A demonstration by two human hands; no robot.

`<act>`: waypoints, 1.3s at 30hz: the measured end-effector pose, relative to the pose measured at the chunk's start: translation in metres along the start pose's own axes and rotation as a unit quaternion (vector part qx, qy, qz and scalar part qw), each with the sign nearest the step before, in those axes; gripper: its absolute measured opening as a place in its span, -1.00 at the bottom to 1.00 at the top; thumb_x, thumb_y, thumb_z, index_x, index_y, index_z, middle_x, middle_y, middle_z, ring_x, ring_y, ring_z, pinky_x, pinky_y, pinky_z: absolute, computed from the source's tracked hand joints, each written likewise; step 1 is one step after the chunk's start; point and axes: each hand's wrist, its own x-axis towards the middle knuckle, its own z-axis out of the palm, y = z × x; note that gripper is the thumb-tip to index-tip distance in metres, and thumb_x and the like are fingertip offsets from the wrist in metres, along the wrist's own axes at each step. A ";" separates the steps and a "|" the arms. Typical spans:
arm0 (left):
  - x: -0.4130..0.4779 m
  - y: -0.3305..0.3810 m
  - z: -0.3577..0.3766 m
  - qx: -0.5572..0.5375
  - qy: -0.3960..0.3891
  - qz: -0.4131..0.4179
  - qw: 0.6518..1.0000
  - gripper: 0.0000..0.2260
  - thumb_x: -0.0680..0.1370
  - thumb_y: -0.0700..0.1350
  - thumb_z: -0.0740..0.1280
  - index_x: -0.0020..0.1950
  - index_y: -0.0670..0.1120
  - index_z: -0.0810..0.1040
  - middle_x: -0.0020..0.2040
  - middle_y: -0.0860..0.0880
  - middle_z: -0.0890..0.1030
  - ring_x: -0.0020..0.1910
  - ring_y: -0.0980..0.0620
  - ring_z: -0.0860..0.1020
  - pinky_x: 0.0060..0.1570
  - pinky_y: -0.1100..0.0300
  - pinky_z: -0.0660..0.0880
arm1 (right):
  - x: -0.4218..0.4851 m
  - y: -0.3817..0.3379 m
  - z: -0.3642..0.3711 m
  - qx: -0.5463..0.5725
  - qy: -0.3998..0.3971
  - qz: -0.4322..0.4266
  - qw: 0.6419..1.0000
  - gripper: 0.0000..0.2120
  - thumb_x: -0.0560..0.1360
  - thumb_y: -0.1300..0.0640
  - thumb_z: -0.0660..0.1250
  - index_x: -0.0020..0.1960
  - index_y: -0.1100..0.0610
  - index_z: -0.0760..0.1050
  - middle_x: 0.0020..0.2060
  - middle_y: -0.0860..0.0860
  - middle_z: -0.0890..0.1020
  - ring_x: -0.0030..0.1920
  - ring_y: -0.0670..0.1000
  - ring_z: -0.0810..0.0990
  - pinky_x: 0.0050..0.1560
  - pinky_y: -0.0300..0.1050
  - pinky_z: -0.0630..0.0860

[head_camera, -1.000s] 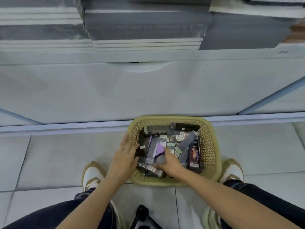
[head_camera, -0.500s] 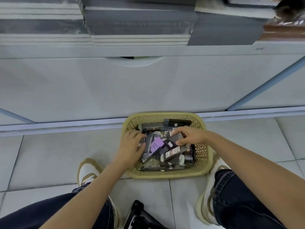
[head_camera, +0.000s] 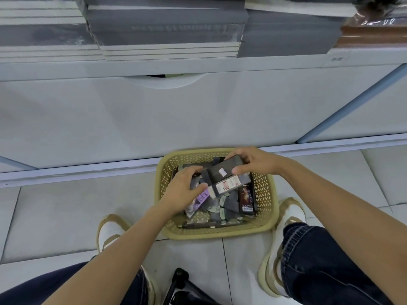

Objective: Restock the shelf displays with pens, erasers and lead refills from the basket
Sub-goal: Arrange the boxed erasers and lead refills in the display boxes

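— What have you got?
— Two flat dark boxes [head_camera: 226, 176] above the tan perforated plastic basket [head_camera: 265, 194]. My right hand [head_camera: 255, 161] pinches one end, my left hand [head_camera: 182, 188] the other.
— Any labels?
— White stickers; the red print is too blurred to read.

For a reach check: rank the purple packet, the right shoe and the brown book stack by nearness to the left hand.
From the left hand:
1. Purple packet, just beneath it in the basket.
2. Right shoe, beyond the basket's right side.
3. Brown book stack, top right shelf.
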 end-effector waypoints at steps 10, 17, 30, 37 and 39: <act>-0.005 -0.012 0.006 -0.334 -0.109 -0.155 0.923 -0.74 0.40 -0.09 0.55 0.01 -0.17 0.65 -0.08 -0.10 0.72 -0.12 -0.02 0.67 -0.11 0.17 0.59 | 0.017 -0.020 0.056 0.116 -0.030 0.003 0.993 -0.45 0.46 0.12 0.48 0.38 0.04 0.36 0.12 0.01 0.57 0.03 -0.12 0.60 -0.10 -0.34 0.55; -0.006 -0.015 0.007 -0.426 0.002 -0.196 0.883 -0.61 0.34 0.00 0.54 0.10 -0.11 0.63 0.01 -0.11 0.71 -0.06 -0.06 0.67 -0.06 0.12 0.57 | 0.023 -0.016 0.062 0.184 0.064 -0.016 0.981 -0.65 0.49 0.24 0.43 0.25 0.17 0.50 -0.17 0.08 0.65 -0.29 -0.09 0.57 -0.28 -0.28 0.52; -0.012 0.001 -0.013 -0.479 0.116 -0.191 0.849 -0.78 0.36 -0.20 0.55 -0.04 -0.04 0.66 -0.15 -0.02 0.73 -0.24 0.04 0.69 -0.36 0.23 0.57 | 0.005 -0.021 0.033 0.297 0.113 -0.039 0.947 -0.86 0.49 0.30 0.40 -0.08 0.17 0.44 -0.24 0.09 0.63 -0.37 0.01 0.61 -0.34 -0.23 0.55; -0.020 0.033 -0.031 -0.519 0.154 -0.156 0.826 -0.76 0.37 -0.18 0.54 0.01 -0.11 0.64 -0.11 -0.08 0.73 -0.21 0.01 0.69 -0.33 0.19 0.59 | -0.015 -0.043 0.044 0.134 0.032 -0.075 0.988 -0.69 0.49 0.10 0.44 0.17 -0.15 0.50 -0.02 -0.07 0.71 -0.01 -0.15 0.66 -0.07 -0.37 0.53; -0.021 0.048 -0.038 -0.508 0.171 -0.133 0.834 -0.81 0.37 -0.19 0.55 -0.06 -0.09 0.65 -0.14 -0.08 0.73 -0.22 -0.01 0.70 -0.34 0.20 0.59 | -0.023 -0.060 0.042 0.107 0.020 -0.088 0.990 -0.79 0.51 0.03 0.42 0.13 -0.16 0.56 0.00 -0.15 0.69 0.02 -0.16 0.65 0.02 -0.35 0.52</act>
